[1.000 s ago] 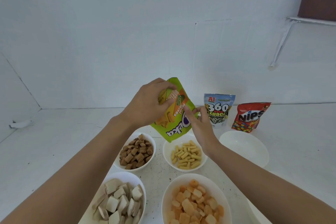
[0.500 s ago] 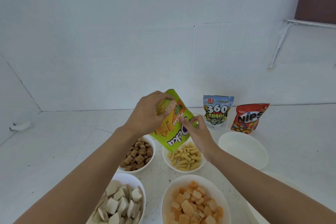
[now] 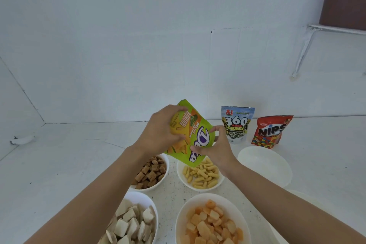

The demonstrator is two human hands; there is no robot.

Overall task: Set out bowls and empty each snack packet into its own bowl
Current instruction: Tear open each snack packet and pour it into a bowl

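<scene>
Green Deka packet (image 3: 198,140) hangs mouth-down just above the bowl of yellow sticks (image 3: 179,173), so I read it as tipping the contents in. My left grip (image 3: 160,128) wraps its upper end; right grip (image 3: 215,150) pinches the lower edge to steer.

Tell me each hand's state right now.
Left hand: closed, gripping the green packet.
Right hand: closed, pinching the same packet's edge.

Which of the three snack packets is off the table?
The green snack packet: left hand and right hand hold it tilted; the blue packet and red packet stand upright.
</scene>
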